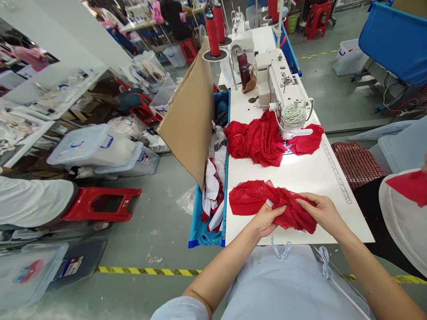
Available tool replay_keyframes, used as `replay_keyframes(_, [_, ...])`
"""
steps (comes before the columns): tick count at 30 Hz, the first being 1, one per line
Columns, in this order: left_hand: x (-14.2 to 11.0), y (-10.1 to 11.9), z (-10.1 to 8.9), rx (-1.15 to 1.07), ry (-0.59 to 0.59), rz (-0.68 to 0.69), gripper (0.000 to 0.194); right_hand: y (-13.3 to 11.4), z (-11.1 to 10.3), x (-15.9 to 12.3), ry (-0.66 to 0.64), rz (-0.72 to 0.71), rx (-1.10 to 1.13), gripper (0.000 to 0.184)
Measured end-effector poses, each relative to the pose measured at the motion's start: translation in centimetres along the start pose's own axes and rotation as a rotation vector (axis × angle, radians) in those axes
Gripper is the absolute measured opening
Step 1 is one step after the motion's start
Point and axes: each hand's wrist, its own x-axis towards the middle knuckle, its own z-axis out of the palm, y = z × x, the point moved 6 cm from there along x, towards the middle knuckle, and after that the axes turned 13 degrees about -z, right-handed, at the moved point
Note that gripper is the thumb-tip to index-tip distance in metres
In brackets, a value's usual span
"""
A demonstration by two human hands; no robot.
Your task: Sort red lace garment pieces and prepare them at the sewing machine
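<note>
A bunched red lace garment [258, 199] lies on the near part of the white sewing table [293, 171]. My left hand [267, 218] is closed on its near edge, fingers pinching the cloth beside a small white tag. My right hand [320, 211] grips the garment's right end, fingers curled into the lace. A larger heap of red lace pieces [258, 140] sits farther back, partly under the white sewing machine [283, 86].
A blue cloth bin [200, 231] of red and white pieces hangs at the table's left edge beside a cardboard panel [190, 118]. Red thread cones [213, 26] stand behind. Clear plastic bins [93, 149], a red stool [100, 204] and another person [33, 200] fill the left floor; another person's white sleeve [405, 222] is right.
</note>
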Motion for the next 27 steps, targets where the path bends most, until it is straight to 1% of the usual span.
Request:
replay_keyframes(2, [-0.2, -0.1, -0.6, 0.007, -0.009, -0.022, 0.047, -0.1, -1.0, -0.2, 0.111, -0.021, -0.053, 0.045])
replay_keyframes(4, [-0.3, -0.2, -1.1, 0.013, -0.034, -0.037, 0.05, -0.2, -1.6, -0.2, 0.159, -0.023, -0.073, 0.045])
replay_keyframes(8, [-0.3, -0.3, -1.7, 0.056, -0.084, -0.049, 0.053, -0.9, -2.0, -0.1, 0.19, 0.004, -0.014, 0.045])
replay_keyframes(12, [-0.1, -0.6, -2.5, 0.082, -0.09, -0.061, 0.053, -1.0, -2.1, -0.1, 0.19, 0.043, 0.139, 0.045])
replay_keyframes(15, [-0.1, -1.1, -2.9, 0.096, -0.096, -0.089, 0.053, -0.8, -2.8, 0.1, 0.225, 0.023, 0.22, 0.045])
replay_keyframes(17, [-0.1, -1.2, -2.9, 0.107, -0.118, -0.097, 0.052, -0.8, -3.5, 0.3, 0.261, 0.005, 0.215, 0.047])
replay_keyframes(18, [-0.1, -1.3, -2.8, 0.108, -0.128, -0.097, 0.051, -0.9, -3.5, 0.4, 0.25, 0.011, 0.202, 0.05])
replay_keyframes(19, [-0.1, -1.3, -2.7, 0.107, -0.136, -0.097, 0.051, -1.0, -3.3, 0.4, 0.201, 0.036, 0.19, 0.053])
replay_keyframes(20, [-0.1, -1.2, -2.6, 0.102, -0.14, -0.096, 0.051, -1.1, -2.7, 0.2, 0.116, 0.073, 0.175, 0.057])
replay_keyframes(22, [-0.1, -1.2, -2.2, 0.093, -0.129, -0.1, 0.051, -1.6, -0.9, -0.5, -0.11, 0.105, 0.121, 0.06])
replay_keyframes(23, [-0.1, -1.2, -2.0, 0.089, -0.111, -0.104, 0.05, -1.9, 0.1, -1.0, -0.205, 0.075, 0.06, 0.059])
replay_keyframes(24, [0.0, -1.2, -1.7, 0.081, -0.078, -0.105, 0.05, -2.1, 1.0, -1.6, -0.27, 0.016, -0.037, 0.058])
replay_keyframes(25, [0.0, -1.3, -1.4, 0.064, -0.033, -0.098, 0.049, -2.1, 1.8, -2.2, -0.301, -0.067, -0.173, 0.056])
replay_keyframes(26, [0.1, -1.4, -1.1, 0.041, 0.016, -0.085, 0.048, -1.9, 2.5, -2.8, -0.303, -0.159, -0.34, 0.057])
replay_keyframes(27, [0.2, -1.7, -0.8, 0.019, 0.062, -0.072, 0.045, -1.3, 3.1, -3.5, -0.296, -0.239, -0.53, 0.061])
